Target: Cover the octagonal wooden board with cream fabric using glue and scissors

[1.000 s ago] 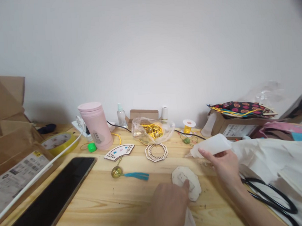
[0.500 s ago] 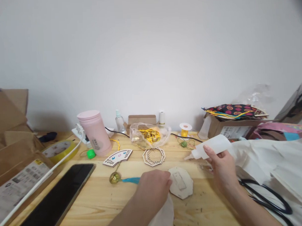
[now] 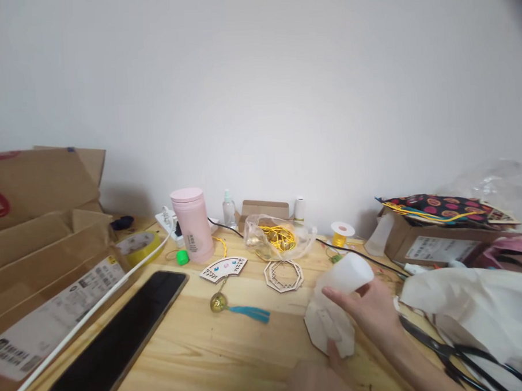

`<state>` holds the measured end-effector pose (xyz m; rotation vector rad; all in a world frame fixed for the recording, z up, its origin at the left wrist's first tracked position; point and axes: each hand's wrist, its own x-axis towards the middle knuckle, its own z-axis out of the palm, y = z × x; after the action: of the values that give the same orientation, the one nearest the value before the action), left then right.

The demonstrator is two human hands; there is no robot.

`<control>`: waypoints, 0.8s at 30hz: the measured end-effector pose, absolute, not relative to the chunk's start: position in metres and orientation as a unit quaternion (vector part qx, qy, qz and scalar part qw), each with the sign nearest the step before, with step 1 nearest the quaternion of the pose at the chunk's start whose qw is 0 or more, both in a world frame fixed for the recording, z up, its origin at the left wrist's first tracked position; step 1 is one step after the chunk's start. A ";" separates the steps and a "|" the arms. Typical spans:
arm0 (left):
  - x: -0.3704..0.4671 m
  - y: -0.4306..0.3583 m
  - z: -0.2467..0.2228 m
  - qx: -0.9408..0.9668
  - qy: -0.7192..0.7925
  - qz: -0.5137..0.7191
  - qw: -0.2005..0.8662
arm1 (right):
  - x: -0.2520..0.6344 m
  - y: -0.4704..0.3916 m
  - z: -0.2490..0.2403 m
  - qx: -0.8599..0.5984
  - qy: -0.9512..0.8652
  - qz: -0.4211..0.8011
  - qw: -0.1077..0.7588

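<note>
My right hand point(image 3: 369, 306) is wrapped round a white squeeze bottle point(image 3: 348, 272), tilted over a pale octagonal piece point(image 3: 345, 333) on the table. The bottle's tip is hard to make out. My left hand point(image 3: 323, 377) is low in the picture, with one finger extended onto the octagonal piece's lower edge; its other fingers are blurred. To the left lie an openwork octagonal frame point(image 3: 284, 275) and a fan-shaped piece point(image 3: 225, 268) with a gold bell point(image 3: 218, 301) and a blue tassel point(image 3: 251, 313).
A phone point(image 3: 120, 334) and open cardboard boxes point(image 3: 51, 256) are on the left. Behind stand a pink cup point(image 3: 194, 227), a bag of yellow cord point(image 3: 280, 238) and a yellow spool point(image 3: 340, 234). Black scissors point(image 3: 445, 349) and white cloth point(image 3: 477, 307) lie right.
The view has shifted left. My right hand has brought the bottle over the octagonal piece. My left hand has moved down and right, off the blue tassel, and the white cloth beneath it is gone from view.
</note>
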<state>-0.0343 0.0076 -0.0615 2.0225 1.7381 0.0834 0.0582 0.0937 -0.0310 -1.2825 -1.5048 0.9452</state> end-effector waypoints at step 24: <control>-0.020 0.011 -0.059 0.559 0.786 -0.012 0.264 | 0.055 0.094 -0.046 -0.507 -0.643 0.346 0.458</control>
<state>-0.0204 0.0114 -0.0588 1.5111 2.1234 -0.0332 0.0548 0.0944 -0.0459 -1.2503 -1.5839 0.8533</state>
